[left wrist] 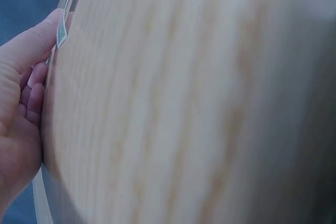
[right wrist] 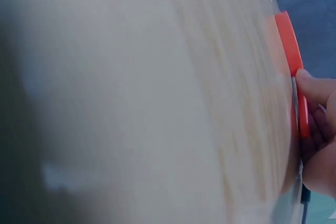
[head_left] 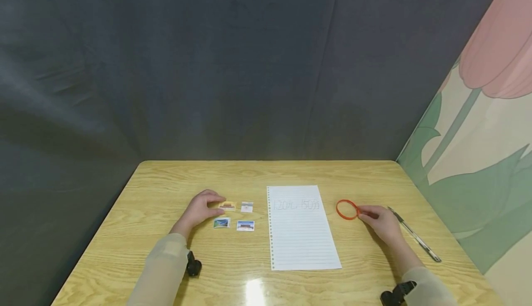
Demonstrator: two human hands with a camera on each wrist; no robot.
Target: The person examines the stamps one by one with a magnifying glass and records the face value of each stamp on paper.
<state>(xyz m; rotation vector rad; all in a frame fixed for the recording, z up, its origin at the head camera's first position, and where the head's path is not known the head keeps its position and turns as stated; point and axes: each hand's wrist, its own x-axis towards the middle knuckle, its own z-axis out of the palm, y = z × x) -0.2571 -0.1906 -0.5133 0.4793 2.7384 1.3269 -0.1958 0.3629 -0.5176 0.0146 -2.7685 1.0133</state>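
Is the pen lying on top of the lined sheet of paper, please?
No, the pen lies on the bare table beyond the right hand, apart from the lined paper.

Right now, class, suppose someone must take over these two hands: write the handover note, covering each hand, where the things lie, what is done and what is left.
Left hand: resting on the table, fingertips pinching the yellow stamp at its edge.
Right hand: fingertips gripping the orange rubber band, which lies flat on the wood.
Three more stamps lie loose beside the yellow one. The lined sheet, with faint writing along its top, sits between the hands. A pen lies right of the right hand.
Done: nothing gathered or banded.
Left, as it appears: stamps are still spread out; the band is unused.
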